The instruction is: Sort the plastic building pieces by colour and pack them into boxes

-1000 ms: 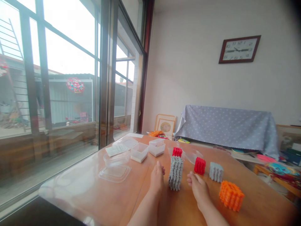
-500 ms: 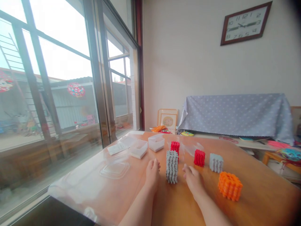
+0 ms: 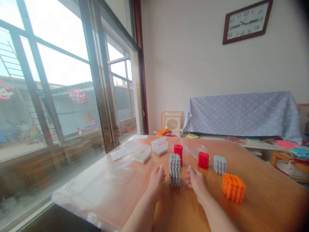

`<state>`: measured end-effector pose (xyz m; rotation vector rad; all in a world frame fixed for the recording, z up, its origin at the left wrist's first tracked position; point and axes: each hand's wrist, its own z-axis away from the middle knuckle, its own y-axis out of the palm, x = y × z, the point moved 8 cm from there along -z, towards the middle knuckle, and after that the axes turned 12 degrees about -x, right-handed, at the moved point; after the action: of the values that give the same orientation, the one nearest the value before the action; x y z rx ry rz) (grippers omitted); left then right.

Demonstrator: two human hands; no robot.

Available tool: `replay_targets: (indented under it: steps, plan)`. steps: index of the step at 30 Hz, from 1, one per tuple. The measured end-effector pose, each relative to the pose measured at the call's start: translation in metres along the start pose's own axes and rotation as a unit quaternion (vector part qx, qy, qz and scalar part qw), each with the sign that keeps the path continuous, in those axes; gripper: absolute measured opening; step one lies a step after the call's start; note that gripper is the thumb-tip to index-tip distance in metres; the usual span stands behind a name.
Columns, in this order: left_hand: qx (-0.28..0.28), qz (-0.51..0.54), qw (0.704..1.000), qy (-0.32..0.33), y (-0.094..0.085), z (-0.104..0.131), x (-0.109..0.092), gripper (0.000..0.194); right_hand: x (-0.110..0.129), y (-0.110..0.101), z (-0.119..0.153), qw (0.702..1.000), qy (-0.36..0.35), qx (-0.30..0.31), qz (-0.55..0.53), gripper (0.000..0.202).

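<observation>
A tall grey stack of interlocking plastic pieces [image 3: 174, 170] stands upright on the table between my two hands. My left hand [image 3: 157, 178] is just left of it, fingers curled in, with a small gap to the stack. On the other side, my right hand [image 3: 196, 181] hovers with its fingers curled, also apart from the stack. Neither hand shows anything in it. Behind the grey stack rises a tall red stack [image 3: 178, 150], partly hidden. To the right stand a shorter red block [image 3: 203, 160], a light grey block [image 3: 220, 165] and a wide orange block [image 3: 233, 188].
Two clear plastic boxes, one nearer [image 3: 142, 154] and one farther [image 3: 159, 146], sit at the back left. A clear lid [image 3: 118, 175] and a paper slip [image 3: 119, 154] lie by them. Crumpled clear plastic [image 3: 196, 149] lies behind the red blocks. Windows border the table's left.
The view has shifted slightly. Both hands stay on either side of the grey stack, with only slight finger movement. The blocks stay in place on the table.
</observation>
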<state>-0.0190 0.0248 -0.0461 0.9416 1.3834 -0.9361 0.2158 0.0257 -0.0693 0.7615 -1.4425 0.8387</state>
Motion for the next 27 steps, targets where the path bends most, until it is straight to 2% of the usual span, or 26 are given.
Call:
replay_targets:
  steps: [3, 6, 9, 14, 21, 27]
  plan:
    - [-0.050, -0.104, 0.989, 0.091, -0.020, -0.025, -0.017, 0.053, -0.006, -0.001, -0.005, 1.000, 0.002, -0.007, 0.005, 0.069]
    - [-0.109, -0.153, 0.973, 0.134, -0.043, -0.053, -0.035, 0.043, -0.012, 0.001, -0.009, 1.000, -0.003, 0.003, 0.018, 0.071]
    - [-0.152, -0.217, 0.949, 0.174, -0.061, -0.075, -0.054, 0.045, -0.015, 0.002, -0.013, 1.000, -0.011, 0.010, 0.022, 0.071]
    - [-0.152, -0.322, 0.915, 0.189, -0.069, -0.094, -0.067, 0.052, -0.019, 0.003, -0.016, 1.000, -0.011, 0.013, 0.024, 0.076]
    - [-0.134, -0.396, 0.888, 0.194, -0.071, -0.093, -0.072, 0.029, -0.022, 0.008, -0.017, 0.999, -0.005, 0.034, 0.001, 0.080]
    - [-0.117, -0.419, 0.873, 0.220, -0.071, -0.062, -0.078, 0.027, -0.019, 0.009, -0.018, 0.999, -0.012, 0.030, -0.003, 0.077]
